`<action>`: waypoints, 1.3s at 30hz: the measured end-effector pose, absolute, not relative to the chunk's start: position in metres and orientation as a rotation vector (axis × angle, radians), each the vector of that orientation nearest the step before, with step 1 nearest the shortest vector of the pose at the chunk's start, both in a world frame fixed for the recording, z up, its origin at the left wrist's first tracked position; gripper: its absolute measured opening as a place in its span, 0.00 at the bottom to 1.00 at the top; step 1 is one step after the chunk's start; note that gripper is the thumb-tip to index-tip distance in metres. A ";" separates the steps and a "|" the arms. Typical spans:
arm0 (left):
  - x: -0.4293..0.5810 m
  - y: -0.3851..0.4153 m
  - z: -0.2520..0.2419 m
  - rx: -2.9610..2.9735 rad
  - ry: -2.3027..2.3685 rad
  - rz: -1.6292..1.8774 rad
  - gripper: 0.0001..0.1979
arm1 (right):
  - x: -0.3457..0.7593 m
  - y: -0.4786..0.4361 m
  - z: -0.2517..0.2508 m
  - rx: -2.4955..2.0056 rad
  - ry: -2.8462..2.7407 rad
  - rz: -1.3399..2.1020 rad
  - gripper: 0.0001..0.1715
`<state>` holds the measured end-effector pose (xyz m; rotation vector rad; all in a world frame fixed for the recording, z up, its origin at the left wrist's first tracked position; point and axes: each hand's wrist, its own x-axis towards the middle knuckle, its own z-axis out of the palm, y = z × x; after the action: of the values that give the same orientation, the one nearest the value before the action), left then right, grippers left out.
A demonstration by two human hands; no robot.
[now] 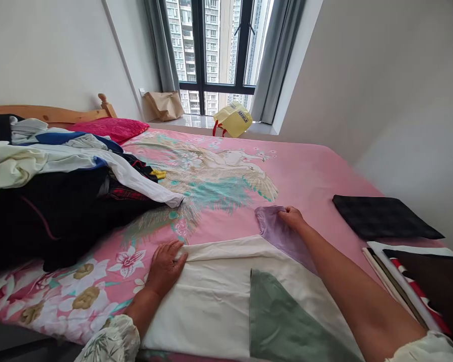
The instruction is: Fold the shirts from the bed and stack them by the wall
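Note:
A cream shirt (215,286) lies spread on the bed in front of me, with a green part (283,322) folded over its middle. From its far right edge a purple sleeve (281,231) sticks out. My right hand (292,217) pinches the end of this sleeve between thumb and fingers. My left hand (168,266) rests on the shirt's far left corner, its palm down and its fingers stretched out. My right forearm covers part of the shirt's right side.
A pink flowered bed sheet (309,171) covers the bed. Heaped clothes (60,201) lie at left, near a red pillow (111,128). At right are a folded dark cloth (385,216) and a stack of folded clothes (430,281). A yellow bag (234,119) and brown paper bag (164,105) stand by the window.

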<state>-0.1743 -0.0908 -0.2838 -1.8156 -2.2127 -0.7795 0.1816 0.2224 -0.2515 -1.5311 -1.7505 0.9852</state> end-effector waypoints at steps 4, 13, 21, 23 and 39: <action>-0.173 -0.089 -0.281 -1.828 -2.178 -0.843 0.13 | 0.204 0.192 -0.216 -1.476 -1.648 1.015 0.11; -0.175 -0.115 -0.232 -1.989 -2.033 -1.005 0.02 | 0.285 0.035 -0.130 -1.186 -1.757 0.920 0.31; -0.173 -0.154 -0.231 -2.329 -2.118 -0.773 0.09 | 0.337 -0.067 -0.221 -1.370 -2.093 0.982 0.27; -0.169 -0.154 -0.231 -2.304 -2.161 -0.791 0.11 | 0.340 -0.075 -0.235 -1.341 -2.176 0.893 0.21; -0.093 -0.103 -0.240 -2.360 -2.155 -0.600 0.24 | 0.249 -0.039 -0.190 -1.199 -2.247 0.656 0.18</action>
<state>-0.0933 -0.1027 -0.2400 -2.3596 -2.1553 -0.5999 0.2494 -0.0394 -0.1898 -1.1986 -2.2471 0.6563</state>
